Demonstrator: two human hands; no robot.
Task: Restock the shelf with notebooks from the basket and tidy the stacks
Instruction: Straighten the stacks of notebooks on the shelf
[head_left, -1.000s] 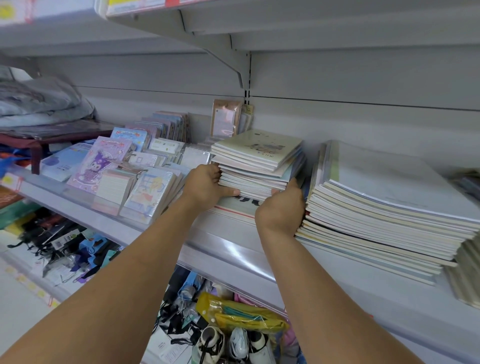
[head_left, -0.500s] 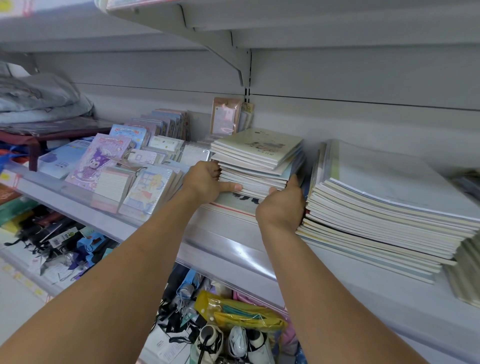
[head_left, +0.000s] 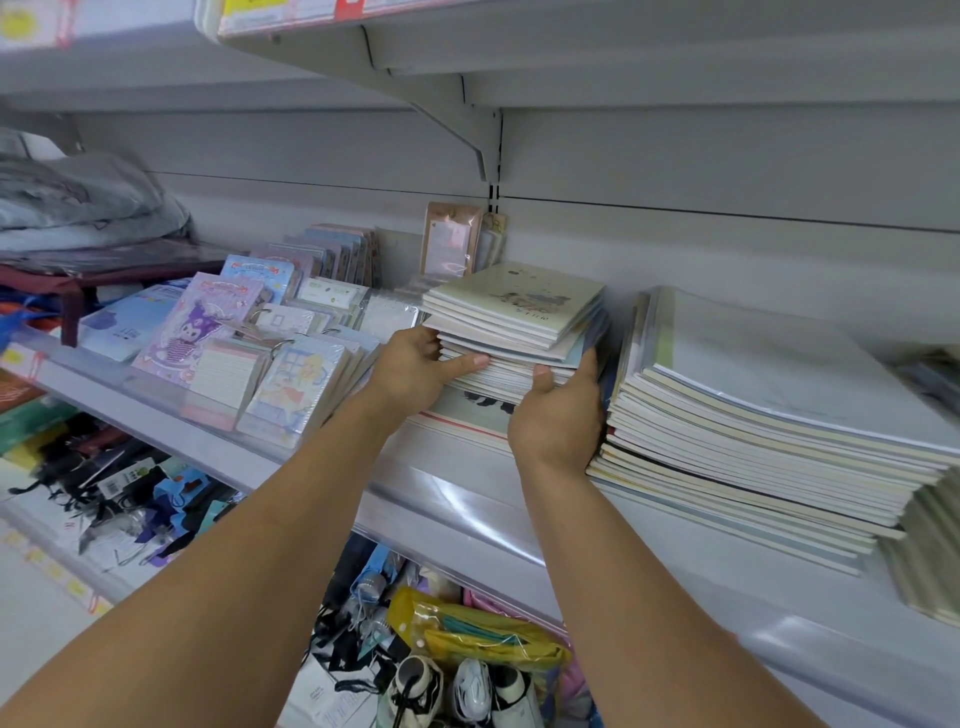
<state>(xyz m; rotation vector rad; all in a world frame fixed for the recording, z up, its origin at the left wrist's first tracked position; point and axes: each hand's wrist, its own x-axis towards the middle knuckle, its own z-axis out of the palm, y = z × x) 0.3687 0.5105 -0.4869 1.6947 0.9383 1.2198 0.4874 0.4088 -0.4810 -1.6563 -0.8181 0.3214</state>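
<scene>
A stack of small pale-green notebooks (head_left: 519, 312) sits on the grey shelf (head_left: 467, 499), on top of flatter books. My left hand (head_left: 415, 369) holds the stack's left side, thumb laid along the front edges. On the right side, my right hand (head_left: 561, 415) grips the stack, thumb on the front edges and fingers tucked between it and the big stack. That larger stack of white notebooks (head_left: 769, 415) lies just to the right. No basket is in view.
Cartoon notepads and ring-bound cards (head_left: 244, 353) stand to the left. Folded grey bags (head_left: 78, 208) lie at far left. An upper shelf with its bracket (head_left: 457, 124) hangs overhead. A yellow pouch (head_left: 478, 634) and shoes lie on the lower shelf.
Both hands stayed on the small stack. The right hand slid slightly up its right side and the stack's edges look a little more squared.
</scene>
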